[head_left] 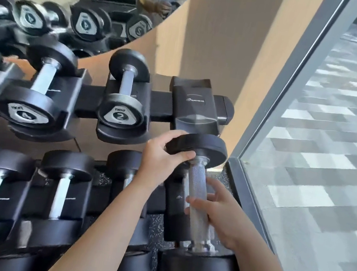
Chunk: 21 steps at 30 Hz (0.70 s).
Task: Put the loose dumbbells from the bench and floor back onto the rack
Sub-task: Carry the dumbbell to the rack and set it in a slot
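I hold a small black dumbbell [198, 198] with a knurled steel handle in the air, just below an empty black cradle [194, 105] at the right end of the rack's upper tier. My left hand [163, 154] grips its far head from the left. My right hand [219, 212] wraps the handle near the close head. Left of the empty cradle rests a dumbbell marked 2 [123, 95], then one marked 4 [37, 90].
The lower tier [62, 188] carries several larger dumbbells. A curved mirror [76, 6] behind the rack reflects the weights and a person. A wooden wall panel [209, 36] and a large window [330, 156] with a grey frame close off the right side.
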Motion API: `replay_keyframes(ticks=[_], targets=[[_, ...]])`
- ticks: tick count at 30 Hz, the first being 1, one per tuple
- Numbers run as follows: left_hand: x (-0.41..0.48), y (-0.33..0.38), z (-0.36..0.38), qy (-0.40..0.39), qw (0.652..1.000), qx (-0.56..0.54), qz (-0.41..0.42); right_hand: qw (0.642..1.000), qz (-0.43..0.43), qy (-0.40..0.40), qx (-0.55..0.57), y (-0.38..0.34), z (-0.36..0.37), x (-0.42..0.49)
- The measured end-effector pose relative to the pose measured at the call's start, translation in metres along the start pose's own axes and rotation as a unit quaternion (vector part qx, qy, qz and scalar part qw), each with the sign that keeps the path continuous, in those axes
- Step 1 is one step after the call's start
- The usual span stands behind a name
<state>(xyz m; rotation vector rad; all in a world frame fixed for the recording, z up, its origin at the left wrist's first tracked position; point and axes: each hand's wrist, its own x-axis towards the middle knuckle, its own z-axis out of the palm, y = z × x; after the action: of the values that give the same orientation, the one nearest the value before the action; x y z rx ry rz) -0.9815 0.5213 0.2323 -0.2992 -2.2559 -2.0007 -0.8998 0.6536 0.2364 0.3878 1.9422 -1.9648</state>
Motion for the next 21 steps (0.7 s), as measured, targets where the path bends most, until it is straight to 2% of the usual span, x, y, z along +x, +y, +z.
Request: replay_keyframes(ticks=[13, 21], targets=[[0.122, -0.012, 0.008, 0.009, 0.999, 0.029, 0.023, 1.000, -0.019, 0.008, -0.018, -0.058, -0.026, 0.109], [0.185, -0.026, 0.013, 0.013, 1.000, 0.008, 0.020, 0.998, -0.038, 0.018, -0.041, -0.084, -0.028, 0.170]])
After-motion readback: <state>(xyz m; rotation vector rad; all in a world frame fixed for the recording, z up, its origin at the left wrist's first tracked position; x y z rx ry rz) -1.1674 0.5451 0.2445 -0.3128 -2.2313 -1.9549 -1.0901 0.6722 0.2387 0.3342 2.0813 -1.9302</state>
